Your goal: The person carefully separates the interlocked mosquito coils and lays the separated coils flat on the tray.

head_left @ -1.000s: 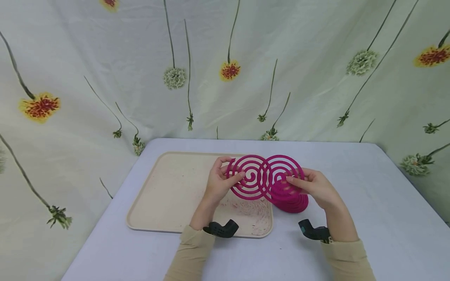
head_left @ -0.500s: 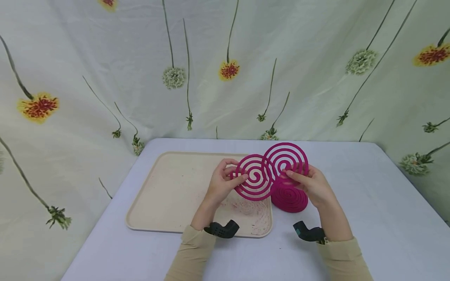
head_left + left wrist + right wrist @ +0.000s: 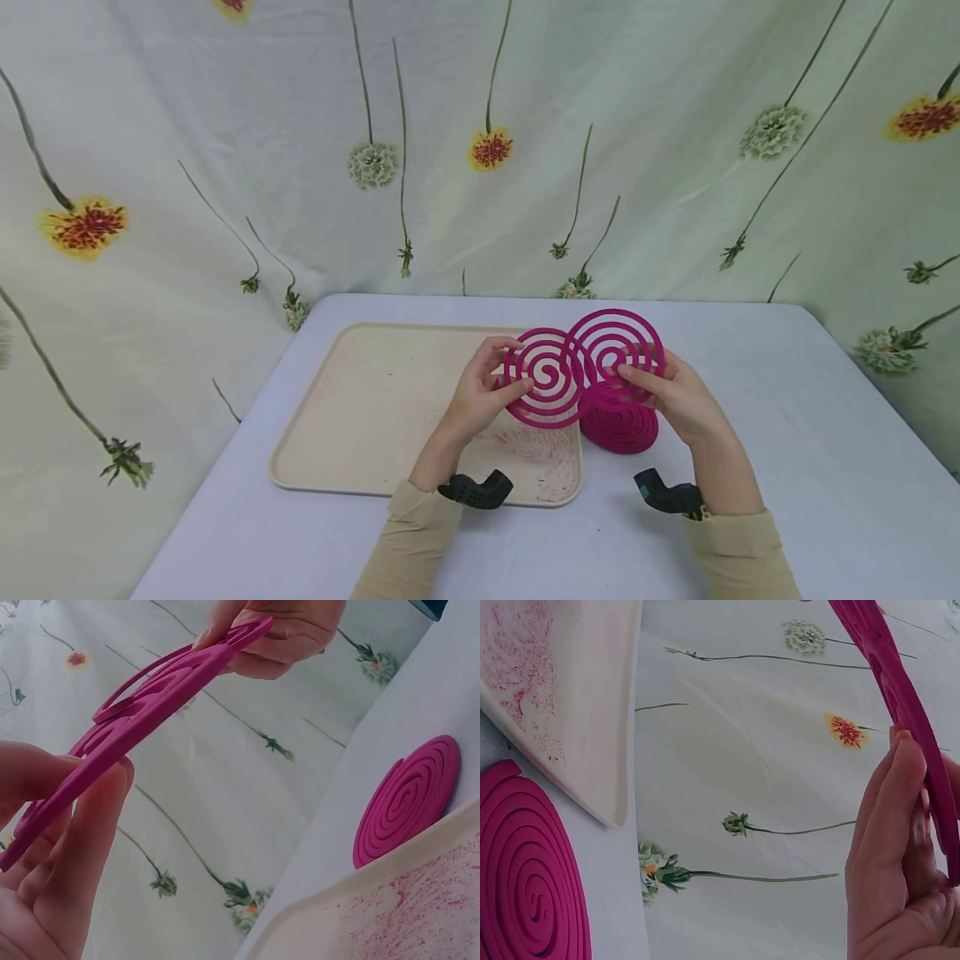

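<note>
Two flat magenta mosquito coils overlap at their inner edges, held up in the air over the tray's right side. My left hand (image 3: 474, 393) pinches the left coil (image 3: 550, 377) between thumb and fingers. With thumb in front and fingers behind, my right hand (image 3: 688, 402) grips the right coil (image 3: 613, 314), which sits slightly higher. In the left wrist view, the coil (image 3: 112, 754) appears nearly edge-on. Whether the two still interlock at the overlap I cannot tell. Below them, a tightly wound magenta coil (image 3: 619, 427) lies on the table; its upper part is partly covered in the head view.
A beige tray (image 3: 360, 408) lies on the white-covered table (image 3: 765, 392), left of the coil on the table. Pink crumbs (image 3: 551, 457) are scattered over the tray's right part. Behind the table hangs a flower-printed cloth (image 3: 660, 167).
The right coil has risen above the left one, then dipped slightly and shifted right. The left hand has moved a little right with its coil. Both hands keep their hold.
</note>
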`<state>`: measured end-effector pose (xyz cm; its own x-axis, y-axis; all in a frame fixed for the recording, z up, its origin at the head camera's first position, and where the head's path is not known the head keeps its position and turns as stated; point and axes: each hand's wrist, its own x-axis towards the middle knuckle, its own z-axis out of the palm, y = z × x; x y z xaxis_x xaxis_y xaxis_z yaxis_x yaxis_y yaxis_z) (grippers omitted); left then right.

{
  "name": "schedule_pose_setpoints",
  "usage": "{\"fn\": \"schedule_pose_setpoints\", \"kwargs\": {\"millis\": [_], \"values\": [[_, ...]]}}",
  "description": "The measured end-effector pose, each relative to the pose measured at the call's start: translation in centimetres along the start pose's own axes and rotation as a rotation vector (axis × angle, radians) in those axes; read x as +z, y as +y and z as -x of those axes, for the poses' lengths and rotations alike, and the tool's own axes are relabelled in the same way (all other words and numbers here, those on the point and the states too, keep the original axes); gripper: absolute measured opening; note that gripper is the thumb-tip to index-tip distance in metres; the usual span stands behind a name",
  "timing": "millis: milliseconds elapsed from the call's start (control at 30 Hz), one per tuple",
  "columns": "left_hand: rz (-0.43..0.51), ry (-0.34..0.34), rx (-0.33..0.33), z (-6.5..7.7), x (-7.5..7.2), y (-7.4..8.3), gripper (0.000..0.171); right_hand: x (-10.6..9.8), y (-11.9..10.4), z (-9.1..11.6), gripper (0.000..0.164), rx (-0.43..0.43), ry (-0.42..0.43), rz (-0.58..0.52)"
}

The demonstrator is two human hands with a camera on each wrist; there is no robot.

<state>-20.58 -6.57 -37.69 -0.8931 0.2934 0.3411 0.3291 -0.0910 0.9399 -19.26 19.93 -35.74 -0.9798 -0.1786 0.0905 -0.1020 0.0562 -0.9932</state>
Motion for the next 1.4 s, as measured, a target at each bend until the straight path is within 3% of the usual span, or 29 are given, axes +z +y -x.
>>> {"fn": "schedule_pose_setpoints", "kwargs": {"millis": [133,333,433,533,700,767,867,1000,1133,1300,1400], "values": [[-0.014,0.04,0.025,0.0,0.3,0.0,0.039,0.1,0.0,0.0,0.028,-0.014,0.026,-0.025],[-0.018,0.105,-0.004,-0.1,0.3,-0.1,0.033,0.4,-0.1,0.0,0.033,0.011,0.049,-0.017],[-0.025,0.103,-0.018,0.0,-0.2,0.1,0.029,0.3,-0.2,0.0,0.03,0.005,0.05,-0.024],[-0.011,0.017,-0.014,0.0,-1.0,0.2,0.029,0.1,-0.3,0.1,0.026,0.001,0.023,-0.017],[0.032,-0.224,0.001,0.0,-1.9,0.4,0.038,-0.4,-0.3,0.2,0.03,0.026,-0.057,0.053],[0.032,-0.248,-0.007,0.0,-1.8,0.4,0.039,-0.6,-0.3,0.3,0.035,0.039,-0.066,0.098],[0.017,-0.18,-0.02,-0.1,-1.4,0.2,0.039,-0.7,-0.3,0.4,0.043,0.045,-0.056,0.137],[0.027,-0.007,-0.011,-0.1,-0.4,-0.1,0.041,-0.6,-0.5,0.5,0.045,0.028,-0.022,0.113],[0.084,0.14,0.049,-0.2,0.8,-0.3,0.041,-0.2,-0.3,0.3,0.038,0.001,0.022,0.05],[0.105,0.249,0.133,-0.1,1.9,-0.1,0.039,0.1,0.0,0.0,0.024,-0.038,0.04,-0.055],[0.102,0.304,0.183,-0.2,2.0,-0.5,0.04,0.3,-0.1,0.0,0.023,-0.044,0.048,-0.122]]}}
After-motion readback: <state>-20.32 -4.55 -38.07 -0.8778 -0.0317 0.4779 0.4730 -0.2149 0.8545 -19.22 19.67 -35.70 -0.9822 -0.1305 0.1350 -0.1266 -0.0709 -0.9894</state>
